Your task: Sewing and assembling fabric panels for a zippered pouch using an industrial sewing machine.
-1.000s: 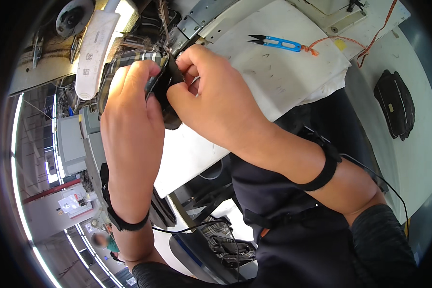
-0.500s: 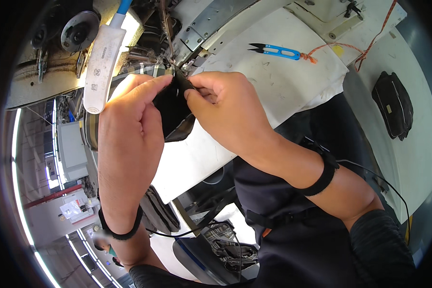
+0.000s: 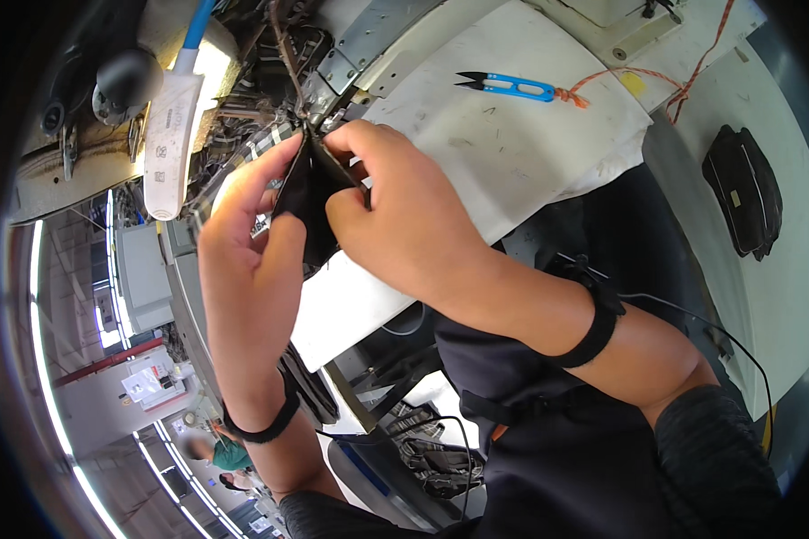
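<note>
A piece of dark fabric stands spread between my two hands, at the edge of the machine bed. My left hand pinches its left edge near the top, thumb lower down. On the opposite edge, the bent fingers and thumb of my right hand grip the cloth. A narrow dark opening shows between the two edges. Striped or plaid cloth lies behind my left fingertips. Just beyond the fabric's top is the metal work area of a sewing machine; my fingers partly cover it.
Blue thread snips on an orange cord lie on the white covered table. A white lamp glows at left. Folded dark pouches rest on the right-hand surface. Below, plaid pieces are piled. A person in green is far off.
The fabric's edges have been drawn apart into a wider opening. My left thumb has moved down and away from its fingers. The whole view has shifted slightly.
</note>
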A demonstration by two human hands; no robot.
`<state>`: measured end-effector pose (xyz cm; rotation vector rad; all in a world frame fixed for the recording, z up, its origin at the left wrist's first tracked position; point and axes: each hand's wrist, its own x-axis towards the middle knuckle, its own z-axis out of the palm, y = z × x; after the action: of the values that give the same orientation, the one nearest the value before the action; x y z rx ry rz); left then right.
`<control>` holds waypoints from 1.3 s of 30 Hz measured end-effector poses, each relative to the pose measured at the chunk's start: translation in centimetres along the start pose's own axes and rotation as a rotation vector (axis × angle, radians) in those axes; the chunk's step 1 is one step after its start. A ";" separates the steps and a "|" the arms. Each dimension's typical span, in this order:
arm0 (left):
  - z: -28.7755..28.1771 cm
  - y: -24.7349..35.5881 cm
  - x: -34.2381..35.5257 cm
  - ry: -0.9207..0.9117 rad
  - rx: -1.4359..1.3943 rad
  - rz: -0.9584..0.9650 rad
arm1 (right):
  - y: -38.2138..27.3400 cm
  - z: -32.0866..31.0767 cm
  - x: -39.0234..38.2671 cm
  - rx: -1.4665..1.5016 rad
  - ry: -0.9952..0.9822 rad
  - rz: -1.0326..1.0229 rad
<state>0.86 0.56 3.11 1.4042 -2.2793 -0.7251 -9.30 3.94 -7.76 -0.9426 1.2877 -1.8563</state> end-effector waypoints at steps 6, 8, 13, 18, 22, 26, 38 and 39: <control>1.1 -2.2 -0.6 0.170 0.236 0.256 | -0.3 -0.1 -0.4 0.022 -0.037 0.020; 0.3 -2.6 0.5 0.076 0.001 0.124 | -0.2 -0.1 -0.3 0.023 0.057 -0.088; -1.8 -2.1 1.8 -0.083 -0.293 -0.067 | -1.0 -1.4 -0.6 -0.017 -0.114 0.034; -0.5 -1.9 0.8 0.007 -0.014 0.143 | -1.2 -1.4 -0.6 0.005 -0.124 0.063; 0.3 -1.5 0.3 0.137 0.246 0.296 | -1.0 -1.5 -0.5 0.079 -0.132 0.095; 0.3 -0.7 0.2 0.186 0.346 0.346 | -0.6 -1.6 -0.4 0.121 -0.133 0.103; 1.1 0.4 -0.5 0.177 0.375 0.329 | 1.3 -2.4 0.6 0.389 -0.221 0.190; 1.2 0.4 -0.4 0.183 0.376 0.335 | 1.5 -2.4 0.7 0.372 -0.228 0.170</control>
<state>0.08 1.35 2.43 1.1284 -2.4962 -0.0630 -11.52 4.06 -9.63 -0.7896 0.8215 -1.7200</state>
